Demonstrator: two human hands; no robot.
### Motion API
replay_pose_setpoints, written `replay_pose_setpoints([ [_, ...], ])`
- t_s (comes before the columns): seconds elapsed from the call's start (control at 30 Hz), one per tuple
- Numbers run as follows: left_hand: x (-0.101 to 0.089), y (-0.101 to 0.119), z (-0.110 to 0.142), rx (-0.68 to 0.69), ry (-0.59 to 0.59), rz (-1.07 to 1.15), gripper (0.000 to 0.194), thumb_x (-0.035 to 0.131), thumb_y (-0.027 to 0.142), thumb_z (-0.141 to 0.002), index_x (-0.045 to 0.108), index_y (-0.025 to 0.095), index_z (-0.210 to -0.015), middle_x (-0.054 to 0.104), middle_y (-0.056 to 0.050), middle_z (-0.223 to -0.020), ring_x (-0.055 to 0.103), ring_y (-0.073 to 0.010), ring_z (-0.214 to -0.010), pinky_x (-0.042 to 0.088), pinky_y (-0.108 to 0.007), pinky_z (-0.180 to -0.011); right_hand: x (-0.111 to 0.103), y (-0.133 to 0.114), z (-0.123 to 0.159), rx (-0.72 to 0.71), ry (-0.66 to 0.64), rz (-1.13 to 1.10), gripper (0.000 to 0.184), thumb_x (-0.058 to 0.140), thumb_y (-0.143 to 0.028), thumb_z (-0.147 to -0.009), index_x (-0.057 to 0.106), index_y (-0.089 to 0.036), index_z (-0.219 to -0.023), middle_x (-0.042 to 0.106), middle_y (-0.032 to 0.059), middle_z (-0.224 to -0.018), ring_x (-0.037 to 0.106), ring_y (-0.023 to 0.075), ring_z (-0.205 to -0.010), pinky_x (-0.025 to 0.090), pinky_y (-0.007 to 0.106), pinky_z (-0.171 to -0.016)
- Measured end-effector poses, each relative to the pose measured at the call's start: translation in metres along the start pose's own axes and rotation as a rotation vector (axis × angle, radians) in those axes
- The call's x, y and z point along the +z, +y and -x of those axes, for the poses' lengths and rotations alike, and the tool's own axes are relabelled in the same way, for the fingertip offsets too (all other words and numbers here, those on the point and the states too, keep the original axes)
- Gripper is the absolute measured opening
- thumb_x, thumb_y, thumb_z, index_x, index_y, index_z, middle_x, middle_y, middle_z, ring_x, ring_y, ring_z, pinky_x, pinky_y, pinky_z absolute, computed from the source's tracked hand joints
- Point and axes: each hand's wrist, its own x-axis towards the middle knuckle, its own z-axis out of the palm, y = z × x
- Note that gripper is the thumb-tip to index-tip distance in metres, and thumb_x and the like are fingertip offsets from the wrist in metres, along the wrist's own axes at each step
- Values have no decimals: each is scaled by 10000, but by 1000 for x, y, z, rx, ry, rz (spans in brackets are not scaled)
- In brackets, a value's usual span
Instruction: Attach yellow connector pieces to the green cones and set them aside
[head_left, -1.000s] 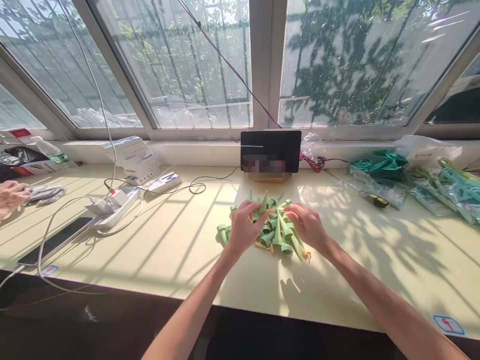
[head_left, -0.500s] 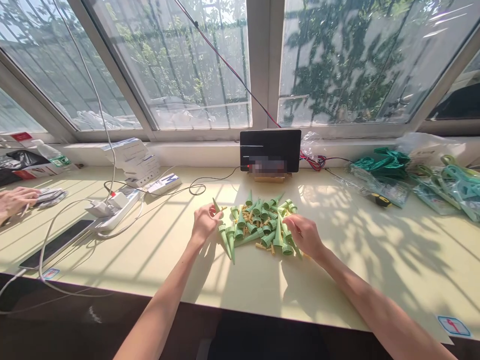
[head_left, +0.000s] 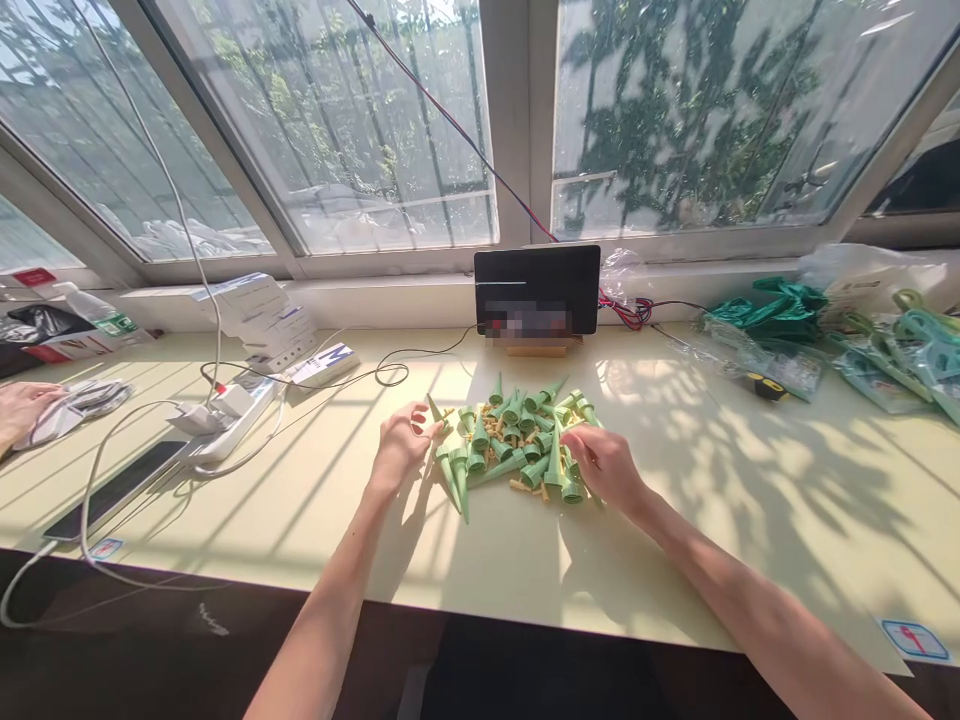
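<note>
A pile of green plastic cones with ribbed collars (head_left: 517, 408) lies on the table, with small yellowish pegs (head_left: 541, 490) scattered among them. My left hand (head_left: 403, 440) is at the pile's left edge, thumb and fingers apart, close to a slim green cone (head_left: 435, 408). Two more cones (head_left: 459, 485) lie just below it, tips toward me. At the right edge, my right hand (head_left: 609, 465) has its fingers curled in a pinch beside an upright green cone (head_left: 554, 462). What those fingers hold, if anything, is hidden.
Behind the pile stands a black tablet (head_left: 537, 290) on a wooden stand. A power strip (head_left: 240, 420) with cables and a phone (head_left: 116, 490) lie left. Another person's hand (head_left: 26, 412) is at far left. Bagged green parts (head_left: 900, 360) and a tape measure (head_left: 765, 387) sit right.
My left hand has drawn slightly left, its fingers spreading away from the slim cone. My right hand stays almost in place. The camera view has shifted a little.
</note>
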Motion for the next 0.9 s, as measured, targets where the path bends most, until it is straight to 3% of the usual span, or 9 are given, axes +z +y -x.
replay_pose_setpoints([
  [0.07, -9, 7, 15, -48, 1, -29, 325, 621, 382, -767, 657, 154, -996, 704, -85, -872, 662, -196, -733, 517, -294, -706, 0, 0, 0, -4, 2, -4, 435, 385, -338, -1025, 454, -193, -621, 372, -26, -569, 336, 114, -529, 288, 254, -532],
  [0.17, -13, 19, 46, -11, -61, -57, 268, 569, 395, -811, 665, 176, -931, 688, -61, -778, 641, -196, -690, 492, -293, -688, 0, -1, 0, -15, 5, -8, 438, 384, -334, -1024, 413, -197, -609, 334, -33, -567, 303, 113, -523, 275, 254, -522],
  [0.27, -3, 27, 74, 64, -125, -52, 281, 540, 416, -833, 640, 188, -964, 662, -28, -696, 631, -204, -682, 462, -293, -680, 1, -1, 0, -14, 5, -1, 445, 381, -338, -1025, 393, -198, -602, 329, -34, -566, 297, 112, -521, 271, 252, -519],
  [0.37, 10, 32, 90, -37, -137, -124, 263, 538, 422, -832, 592, 195, -954, 657, -30, -700, 638, -217, -686, 424, -283, -617, 1, 0, 0, 9, -4, 18, 451, 375, -355, -1026, 403, -199, -603, 344, -30, -564, 305, 113, -519, 276, 252, -520],
  [0.53, 19, 38, 95, -195, -155, -226, 233, 536, 456, -822, 523, 226, -789, 635, -35, -674, 627, -230, -662, 358, -263, -529, 1, 0, -1, 31, -10, 43, 482, 353, -405, -1027, 397, -201, -592, 348, -26, -558, 300, 117, -515, 274, 260, -521],
  [0.67, 22, 37, 95, -200, -149, -257, 284, 525, 473, -823, 494, 225, -688, 651, -61, -710, 627, -244, -691, 359, -269, -553, 1, -1, -1, 36, -18, 37, 484, 363, -413, -1024, 374, -201, -589, 329, -30, -561, 287, 114, -516, 264, 261, -522],
  [0.9, 29, 34, 97, -195, -157, -228, 248, 497, 415, -834, 494, 221, -679, 656, -72, -756, 625, -248, -732, 376, -279, -583, 1, 0, -1, 46, -20, 24, 476, 376, -405, -1021, 348, -201, -592, 318, -36, -557, 274, 109, -506, 250, 259, -511],
])
